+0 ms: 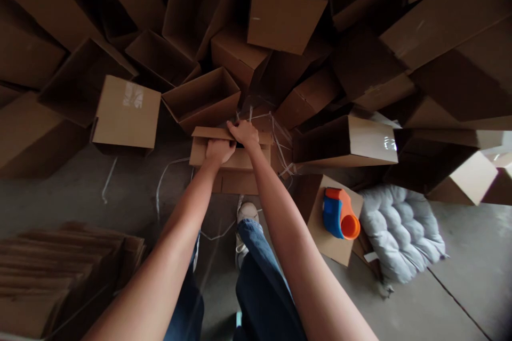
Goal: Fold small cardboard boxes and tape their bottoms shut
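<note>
A cardboard box is directly in front of me, above my shoes, with its flaps partly raised. My left hand is closed at its middle, with the fingers tucked under the far flap and partly hidden. Just to the right and a little farther off, my right hand grips the edge of the far flap, thumb pointing left. A dark gap shows between the two hands. More brown cardboard lies just below the box, toward my feet.
Open boxes are heaped across the far side. An orange and blue tape dispenser rests on a box at right, beside a grey cushion. Flattened cardboard is stacked at left. White strapping trails over the floor.
</note>
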Motion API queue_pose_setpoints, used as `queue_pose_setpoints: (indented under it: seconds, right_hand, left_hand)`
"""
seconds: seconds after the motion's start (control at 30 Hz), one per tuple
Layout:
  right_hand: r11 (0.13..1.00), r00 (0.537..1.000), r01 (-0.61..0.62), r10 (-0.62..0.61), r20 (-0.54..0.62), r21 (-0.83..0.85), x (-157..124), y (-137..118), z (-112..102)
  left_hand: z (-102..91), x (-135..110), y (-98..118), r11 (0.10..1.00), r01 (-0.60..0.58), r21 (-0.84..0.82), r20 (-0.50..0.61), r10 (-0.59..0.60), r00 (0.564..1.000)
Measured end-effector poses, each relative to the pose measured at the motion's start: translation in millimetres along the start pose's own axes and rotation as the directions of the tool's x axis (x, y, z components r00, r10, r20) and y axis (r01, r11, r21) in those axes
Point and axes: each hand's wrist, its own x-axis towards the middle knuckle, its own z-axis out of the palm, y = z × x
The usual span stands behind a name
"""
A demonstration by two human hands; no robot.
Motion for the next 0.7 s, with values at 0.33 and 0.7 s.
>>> queue_pose_setpoints:
  seconds: [0.33,0.7]
  right_hand:
    - [0.997,0.966,0.067,-0.056,-0.253,0.034,-2,-1,1]
    - [0.998,0.949,0.066,-0.069,-0.307,-0.02,2,-6,-5]
  left_hand:
    - [-7.6,-4,1,0.998,-0.05,0.033,-0.006,0.05,0.999]
    - [2.3,-13,-1,0.943,-0.317,0.105,-0.145,0.329,0.933]
